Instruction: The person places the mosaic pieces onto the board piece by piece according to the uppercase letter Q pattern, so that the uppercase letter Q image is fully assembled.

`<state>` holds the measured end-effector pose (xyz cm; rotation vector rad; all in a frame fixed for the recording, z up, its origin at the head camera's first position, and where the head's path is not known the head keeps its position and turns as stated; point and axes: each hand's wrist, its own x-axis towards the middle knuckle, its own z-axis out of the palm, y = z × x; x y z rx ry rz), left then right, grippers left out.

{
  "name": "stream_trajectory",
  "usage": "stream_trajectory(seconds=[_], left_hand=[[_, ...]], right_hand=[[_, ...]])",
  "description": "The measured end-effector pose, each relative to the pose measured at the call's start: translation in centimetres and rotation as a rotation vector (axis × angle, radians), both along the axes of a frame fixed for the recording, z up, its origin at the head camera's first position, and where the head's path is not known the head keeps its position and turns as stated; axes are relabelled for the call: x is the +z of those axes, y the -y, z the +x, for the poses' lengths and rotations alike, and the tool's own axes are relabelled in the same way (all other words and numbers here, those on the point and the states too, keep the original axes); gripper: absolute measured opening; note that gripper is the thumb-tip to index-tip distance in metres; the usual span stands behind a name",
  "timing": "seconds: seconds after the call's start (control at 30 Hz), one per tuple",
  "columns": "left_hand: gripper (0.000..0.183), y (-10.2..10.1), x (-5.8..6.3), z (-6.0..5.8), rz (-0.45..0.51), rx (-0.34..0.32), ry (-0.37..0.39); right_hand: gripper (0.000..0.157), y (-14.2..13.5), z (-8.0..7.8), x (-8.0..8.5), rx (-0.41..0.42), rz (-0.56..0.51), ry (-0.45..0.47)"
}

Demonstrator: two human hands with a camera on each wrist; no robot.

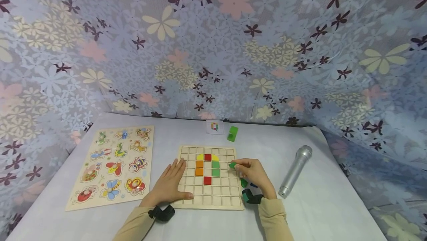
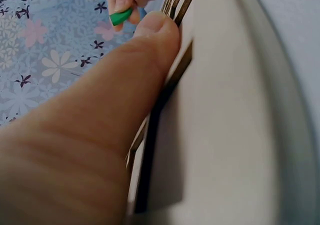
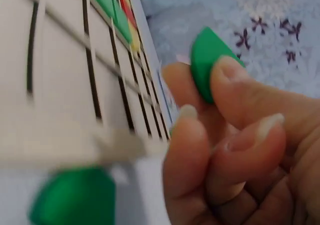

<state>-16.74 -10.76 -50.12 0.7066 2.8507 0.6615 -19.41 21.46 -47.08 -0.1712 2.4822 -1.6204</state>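
Note:
A wooden grid board (image 1: 217, 201) lies on the table with red (image 1: 207, 180), orange (image 1: 199, 164), yellow (image 1: 215, 157) and green square or rounded pieces set in its cells. My left hand (image 1: 168, 183) rests on the board's left side, fingers straight and thumb along the lower left corner. Over the right edge, my right hand (image 1: 255, 173) pinches a green quarter-round block (image 3: 202, 60) between thumb and forefinger, raised off the grid. Beneath that hand, beside the board, lies another green rounded block (image 3: 75, 197); a blue piece (image 1: 253, 185) is partly hidden there.
A wooden insect puzzle (image 1: 115, 165) lies at left. Behind the board are a small pattern card (image 1: 214, 126) and a bright green notched piece (image 1: 232, 134). A silver microphone (image 1: 295, 172) lies at right. Flowered cloth (image 1: 213, 66) hangs behind the white table.

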Motion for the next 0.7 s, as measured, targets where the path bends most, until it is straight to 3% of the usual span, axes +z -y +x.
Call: stream_trajectory(seconds=[0.3,0.53,0.7], left_hand=[[0.117,0.0,0.0,0.1,0.011,0.0,0.003],[0.117,0.0,0.0,0.1,0.007,0.0,0.006],[0.118,0.1,-0.1,0.0,-0.001,-0.003,0.0]], right_hand=[[0.019,2.8,0.3,-0.6,0.155,0.175,-0.084],[0.008,4.5,0.7,-0.7,0.113,0.253,-0.1],[0.012,5.5,1.0,-0.7,0.081,0.275,-0.087]])
